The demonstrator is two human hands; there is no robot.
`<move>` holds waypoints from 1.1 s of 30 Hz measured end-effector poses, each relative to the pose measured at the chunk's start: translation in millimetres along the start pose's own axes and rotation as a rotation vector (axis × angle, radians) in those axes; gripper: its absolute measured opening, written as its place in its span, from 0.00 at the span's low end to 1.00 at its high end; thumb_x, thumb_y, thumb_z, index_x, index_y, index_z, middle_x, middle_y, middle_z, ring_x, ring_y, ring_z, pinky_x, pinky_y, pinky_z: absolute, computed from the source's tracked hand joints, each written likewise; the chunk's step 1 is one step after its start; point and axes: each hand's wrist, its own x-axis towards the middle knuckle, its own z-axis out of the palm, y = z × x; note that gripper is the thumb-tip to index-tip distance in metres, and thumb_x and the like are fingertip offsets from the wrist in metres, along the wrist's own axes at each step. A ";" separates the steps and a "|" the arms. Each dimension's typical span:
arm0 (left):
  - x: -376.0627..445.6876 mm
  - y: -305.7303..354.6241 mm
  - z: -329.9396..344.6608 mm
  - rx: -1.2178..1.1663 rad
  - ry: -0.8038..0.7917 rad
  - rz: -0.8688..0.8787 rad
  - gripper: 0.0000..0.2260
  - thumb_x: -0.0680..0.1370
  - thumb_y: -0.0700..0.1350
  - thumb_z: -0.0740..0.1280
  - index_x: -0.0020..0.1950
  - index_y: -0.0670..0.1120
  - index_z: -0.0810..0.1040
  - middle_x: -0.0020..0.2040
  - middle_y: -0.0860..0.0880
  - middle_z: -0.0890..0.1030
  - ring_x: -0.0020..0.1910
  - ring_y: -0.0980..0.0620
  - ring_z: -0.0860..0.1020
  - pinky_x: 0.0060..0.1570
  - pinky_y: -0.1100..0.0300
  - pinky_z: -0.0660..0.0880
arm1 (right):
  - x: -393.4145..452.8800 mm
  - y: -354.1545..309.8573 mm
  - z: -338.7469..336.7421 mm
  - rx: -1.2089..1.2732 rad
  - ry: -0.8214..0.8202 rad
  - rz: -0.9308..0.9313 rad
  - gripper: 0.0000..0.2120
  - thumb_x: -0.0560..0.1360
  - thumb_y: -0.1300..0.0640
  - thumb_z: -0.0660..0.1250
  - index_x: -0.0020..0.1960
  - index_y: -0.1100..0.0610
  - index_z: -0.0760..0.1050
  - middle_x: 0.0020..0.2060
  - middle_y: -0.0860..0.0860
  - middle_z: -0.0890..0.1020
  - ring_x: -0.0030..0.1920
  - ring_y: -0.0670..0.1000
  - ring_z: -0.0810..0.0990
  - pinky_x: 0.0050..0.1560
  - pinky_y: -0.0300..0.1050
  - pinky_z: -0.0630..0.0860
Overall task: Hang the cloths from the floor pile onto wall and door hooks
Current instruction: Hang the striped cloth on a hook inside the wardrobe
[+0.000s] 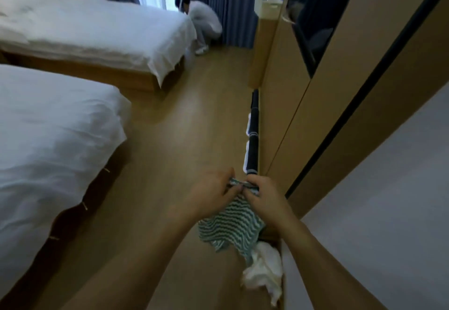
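Note:
A green-and-white striped cloth (232, 224) hangs from both my hands close to the wooden wall panel (323, 120). My left hand (212, 192) and my right hand (263, 196) pinch its top edge together, fingers almost touching. Just beyond my hands, dark cloths (252, 139) with white edges hang in a row along the panel; whatever holds them is hidden. Below my arms a crumpled white cloth (263, 269) lies on the floor against the wall.
Two beds with white covers stand on the left, the near bed (53, 144) and the far bed (97, 33). A person in white (202, 19) crouches by the blue curtains (233, 6). Wooden floor (194, 120) runs between beds and wall. A grey wall (388, 200) is at right.

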 end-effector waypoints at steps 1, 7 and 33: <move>-4.0 4.2 -17.0 0.034 0.022 0.026 0.10 0.81 0.54 0.60 0.46 0.49 0.67 0.39 0.50 0.73 0.37 0.52 0.71 0.35 0.58 0.62 | 2.3 -11.0 -9.9 -0.002 -0.008 -0.036 0.11 0.79 0.55 0.64 0.38 0.50 0.74 0.32 0.48 0.77 0.36 0.49 0.76 0.37 0.44 0.70; -32.0 16.1 -101.6 0.294 0.206 0.066 0.11 0.80 0.53 0.62 0.44 0.47 0.75 0.39 0.50 0.78 0.38 0.50 0.76 0.34 0.56 0.67 | 22.1 -73.7 -46.3 -0.090 -0.037 -0.276 0.11 0.78 0.52 0.65 0.39 0.56 0.78 0.31 0.46 0.77 0.34 0.44 0.75 0.36 0.45 0.70; -402.2 60.7 -164.3 0.681 0.695 -0.859 0.13 0.81 0.57 0.58 0.51 0.50 0.76 0.37 0.47 0.79 0.37 0.46 0.77 0.35 0.55 0.71 | -94.9 -314.2 112.2 -0.080 -0.490 -1.195 0.07 0.76 0.54 0.68 0.44 0.55 0.84 0.36 0.47 0.84 0.33 0.39 0.74 0.36 0.24 0.64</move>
